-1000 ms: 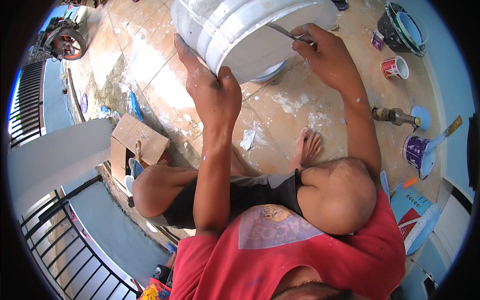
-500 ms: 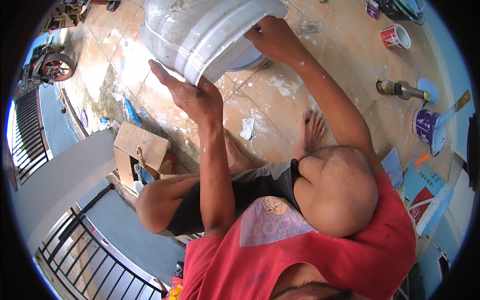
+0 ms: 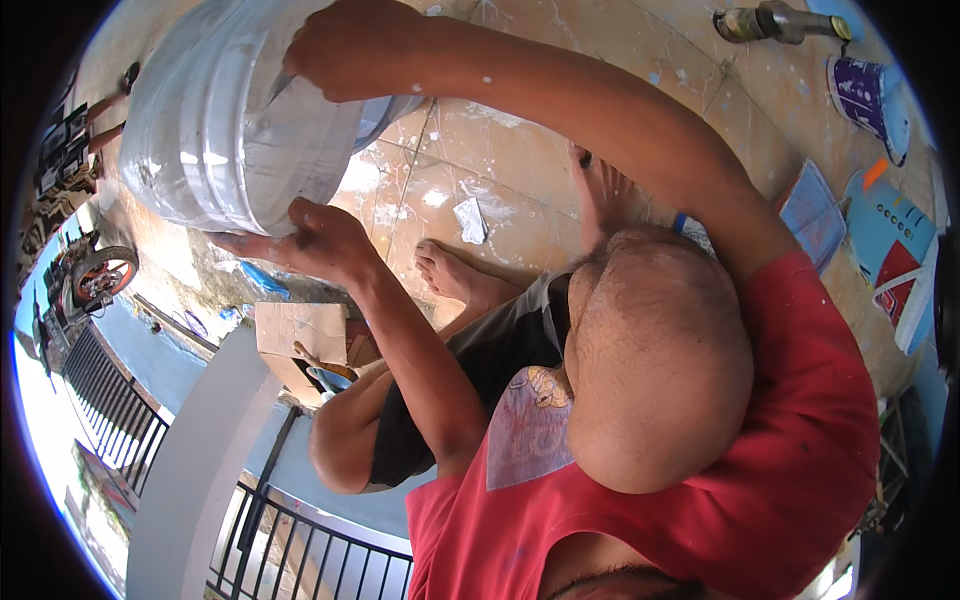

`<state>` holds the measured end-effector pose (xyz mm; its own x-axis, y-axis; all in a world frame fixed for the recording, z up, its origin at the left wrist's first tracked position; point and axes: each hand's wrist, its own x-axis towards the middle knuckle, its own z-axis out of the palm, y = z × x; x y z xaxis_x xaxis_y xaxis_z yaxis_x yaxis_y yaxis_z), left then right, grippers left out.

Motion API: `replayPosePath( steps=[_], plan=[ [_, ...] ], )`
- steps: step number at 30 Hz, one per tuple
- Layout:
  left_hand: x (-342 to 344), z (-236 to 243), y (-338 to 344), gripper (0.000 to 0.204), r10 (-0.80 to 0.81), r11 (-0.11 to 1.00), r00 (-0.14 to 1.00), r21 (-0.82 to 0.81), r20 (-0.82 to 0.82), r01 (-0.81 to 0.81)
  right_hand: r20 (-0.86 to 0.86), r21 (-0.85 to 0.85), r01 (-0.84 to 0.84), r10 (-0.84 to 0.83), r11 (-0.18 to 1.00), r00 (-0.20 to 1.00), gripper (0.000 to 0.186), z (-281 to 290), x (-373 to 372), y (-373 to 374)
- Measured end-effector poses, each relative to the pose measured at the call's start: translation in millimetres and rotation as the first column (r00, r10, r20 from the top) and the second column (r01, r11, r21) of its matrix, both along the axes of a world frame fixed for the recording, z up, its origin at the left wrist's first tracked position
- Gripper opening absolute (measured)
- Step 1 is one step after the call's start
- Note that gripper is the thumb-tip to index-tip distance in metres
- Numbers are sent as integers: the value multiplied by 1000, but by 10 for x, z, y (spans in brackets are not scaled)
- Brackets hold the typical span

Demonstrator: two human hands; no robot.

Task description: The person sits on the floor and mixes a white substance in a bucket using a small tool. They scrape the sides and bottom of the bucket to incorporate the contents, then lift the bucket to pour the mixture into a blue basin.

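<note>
A large, ribbed, see-through plastic jug (image 3: 215, 140) lies tilted at the upper left, its wall streaked white. Beneath it my left hand (image 3: 325, 240) supports the lower side, thumb up against the wall and fingers stretched along it. My right hand (image 3: 350, 50) is closed at the jug's upper part; a pale pointed edge shows below its fingers, and I cannot tell whether it belongs to the jug. Part of a bluish round rim (image 3: 383, 118) shows behind the jug, mostly hidden.
Paint-spattered tiles (image 3: 500, 150) surround my bare feet. A cardboard box (image 3: 300, 335) and a blue plastic scrap (image 3: 265, 280) lie at left. On the right are a glass bottle (image 3: 785, 22), a purple paint tub (image 3: 858, 95) and a cut blue container (image 3: 890, 250). A motorcycle wheel (image 3: 103, 277) stands far left.
Both hands have carried the jug leftward and turned it, while the view has also shifted. My right arm now reaches across farther to the left.
</note>
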<state>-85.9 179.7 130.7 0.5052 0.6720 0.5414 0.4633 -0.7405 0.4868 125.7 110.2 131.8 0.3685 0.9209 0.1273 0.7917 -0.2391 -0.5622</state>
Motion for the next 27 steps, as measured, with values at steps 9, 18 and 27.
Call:
replayPosePath(
  steps=[9,18,27],
  plan=[
    [6,-67,-4,95,29,998,998,61,-64,-25,35,111,-42,39,993,999,22,-381,204,550],
    [104,-61,-60,95,18,999,999,-48,40,-16,-81,32,-14,17,999,997,23,-403,176,365],
    [143,-23,-55,97,3,989,996,-150,89,10,146,230,31,-66,973,987,19,-286,294,345]
  ],
)
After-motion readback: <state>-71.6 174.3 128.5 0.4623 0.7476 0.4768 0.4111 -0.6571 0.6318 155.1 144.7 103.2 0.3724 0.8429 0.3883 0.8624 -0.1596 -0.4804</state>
